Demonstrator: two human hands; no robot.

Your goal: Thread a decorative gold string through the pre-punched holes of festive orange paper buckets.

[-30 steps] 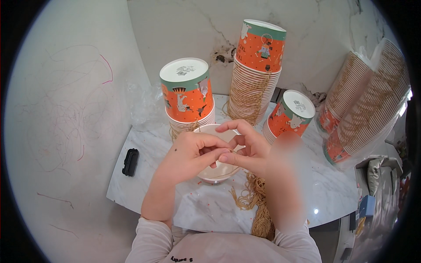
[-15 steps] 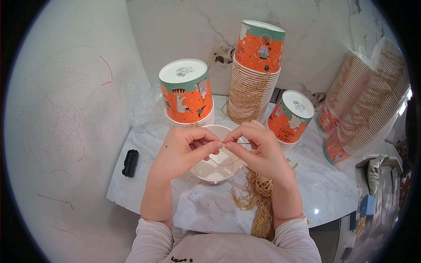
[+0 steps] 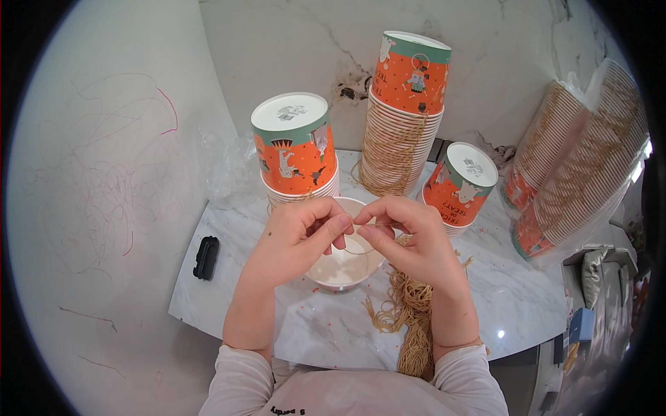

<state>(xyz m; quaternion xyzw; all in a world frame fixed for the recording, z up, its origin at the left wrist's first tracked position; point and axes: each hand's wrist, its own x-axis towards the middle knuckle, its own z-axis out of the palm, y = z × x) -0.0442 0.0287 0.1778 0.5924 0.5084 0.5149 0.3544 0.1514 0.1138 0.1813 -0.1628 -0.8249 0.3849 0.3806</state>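
Observation:
Over a white paper bucket [image 3: 340, 272], my two hands pinch a thin tan cord [image 3: 355, 251] between thumbs and forefingers. My left hand [image 3: 300, 236] is closed on the cord, its fingertips almost meeting those of my right hand [image 3: 402, 232], also closed on it. A slim curve of the cord hangs below the fingers, in front of the bucket's white inside. The bucket stands mouth up on the table and is partly hidden by my hands. Beside my right forearm lies a bundle of tan cords [image 3: 415, 312], loose ends spread to its left.
Upturned orange and green buckets [image 3: 295, 156] stand stacked behind my hands; a taller stack [image 3: 406, 132] has cords along its side. A shorter stack [image 3: 461, 184] stands right. Bagged buckets [image 3: 583, 159] lean far right. A black plastic case [image 3: 206, 258] lies on the marble table [image 3: 312, 340].
Both hands keep their place, with the fingertips drawn slightly apart. The hanging cord's loop has become smaller and sits higher, close beneath the fingers.

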